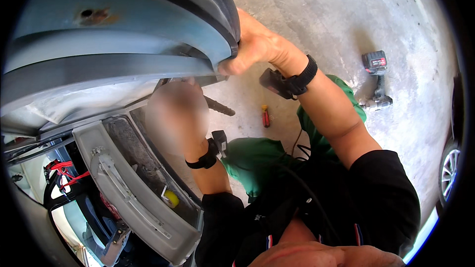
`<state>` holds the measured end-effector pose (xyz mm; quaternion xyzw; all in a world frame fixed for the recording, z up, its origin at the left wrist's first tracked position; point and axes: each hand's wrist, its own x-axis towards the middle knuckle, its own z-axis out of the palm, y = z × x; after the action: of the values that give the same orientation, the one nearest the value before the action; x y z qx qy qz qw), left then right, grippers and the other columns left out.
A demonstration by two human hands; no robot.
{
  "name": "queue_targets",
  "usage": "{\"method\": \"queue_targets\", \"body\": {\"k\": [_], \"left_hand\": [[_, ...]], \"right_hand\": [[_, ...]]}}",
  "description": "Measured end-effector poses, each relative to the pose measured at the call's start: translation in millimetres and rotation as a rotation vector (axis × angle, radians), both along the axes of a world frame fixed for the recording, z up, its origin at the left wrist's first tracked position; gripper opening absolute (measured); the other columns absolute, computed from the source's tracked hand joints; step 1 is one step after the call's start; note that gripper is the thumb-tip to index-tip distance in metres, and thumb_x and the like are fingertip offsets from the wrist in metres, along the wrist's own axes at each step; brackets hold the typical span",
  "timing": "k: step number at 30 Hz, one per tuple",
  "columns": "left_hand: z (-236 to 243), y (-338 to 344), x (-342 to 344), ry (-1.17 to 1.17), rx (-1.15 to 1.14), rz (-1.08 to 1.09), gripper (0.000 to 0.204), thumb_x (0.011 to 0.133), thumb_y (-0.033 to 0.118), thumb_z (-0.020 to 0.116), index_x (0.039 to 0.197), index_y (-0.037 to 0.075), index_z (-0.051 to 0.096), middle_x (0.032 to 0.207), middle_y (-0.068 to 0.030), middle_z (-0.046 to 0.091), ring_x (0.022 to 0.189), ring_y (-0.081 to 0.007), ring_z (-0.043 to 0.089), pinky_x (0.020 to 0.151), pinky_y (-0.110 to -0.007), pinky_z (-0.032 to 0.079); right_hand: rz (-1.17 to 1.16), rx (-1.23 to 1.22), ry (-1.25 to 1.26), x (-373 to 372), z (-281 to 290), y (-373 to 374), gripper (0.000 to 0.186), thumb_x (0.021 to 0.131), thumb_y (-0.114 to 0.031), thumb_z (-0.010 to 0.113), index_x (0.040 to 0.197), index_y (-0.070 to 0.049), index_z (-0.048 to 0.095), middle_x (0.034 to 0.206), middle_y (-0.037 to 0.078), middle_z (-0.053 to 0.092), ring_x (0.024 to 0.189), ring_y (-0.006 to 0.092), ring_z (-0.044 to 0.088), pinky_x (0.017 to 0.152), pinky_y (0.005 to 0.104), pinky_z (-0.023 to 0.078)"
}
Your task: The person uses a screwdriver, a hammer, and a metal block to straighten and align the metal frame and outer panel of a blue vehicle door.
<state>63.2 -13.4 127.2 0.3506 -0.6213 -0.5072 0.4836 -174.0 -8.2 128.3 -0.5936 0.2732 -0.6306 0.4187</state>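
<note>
A large blue-grey car body panel (148, 29) with a dark outer edge and a rusty hole spans the upper left. My right hand (255, 44) is closed round its right-hand corner, the thumb on the near side and the other fingers hidden behind. Below the panel's lower edge is my left hand (180, 109), smeared by a blur; its fingers and anything in them cannot be made out. A dark ribbed rod (220, 107) sticks out just right of that hand. Both wrists wear black straps with small dark devices.
On the concrete floor lie a cordless power tool (380, 81) and a red-and-yellow screwdriver (266, 116). A curved grey trim piece (133, 193) lies at the lower left, beside a yellow item (171, 198) and red cord (64, 172). A car wheel (449, 168) stands at the right edge.
</note>
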Motion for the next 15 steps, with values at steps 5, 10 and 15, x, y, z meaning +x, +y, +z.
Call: {"method": "queue_targets", "body": {"k": [5,10,15], "left_hand": [[-11,-14,20,0.288,0.143,0.132,0.051,0.088,0.038,0.068,0.111,-0.006,0.055,0.090,-0.0161,0.058,0.086,-0.0308,0.057,0.080,-0.043,0.047],[-46,-45,-15,-0.242,-0.208,0.477,0.050,0.090,0.041,0.059,0.106,-0.006,0.055,0.092,-0.0159,0.057,0.086,-0.0283,0.056,0.082,-0.041,0.046],[9,-5,-42,0.201,0.015,0.486,0.063,0.091,0.063,0.047,0.092,0.001,0.054,0.063,-0.0034,0.047,0.050,-0.0121,0.037,0.048,-0.026,0.032]], "right_hand": [[-0.054,-0.115,0.064,4,1,-2,0.085,0.051,-0.015,0.075,0.129,0.007,0.049,0.107,0.020,0.065,0.099,0.0268,0.065,0.086,0.0364,0.053],[0.019,0.003,-0.018,2,3,4,0.084,0.051,-0.015,0.076,0.127,0.007,0.049,0.106,0.019,0.066,0.097,0.0269,0.066,0.085,0.0367,0.055],[-0.043,-0.054,0.038,2,1,2,0.083,0.051,-0.014,0.076,0.127,0.007,0.050,0.105,0.017,0.066,0.099,0.0247,0.064,0.087,0.0335,0.052]]}}
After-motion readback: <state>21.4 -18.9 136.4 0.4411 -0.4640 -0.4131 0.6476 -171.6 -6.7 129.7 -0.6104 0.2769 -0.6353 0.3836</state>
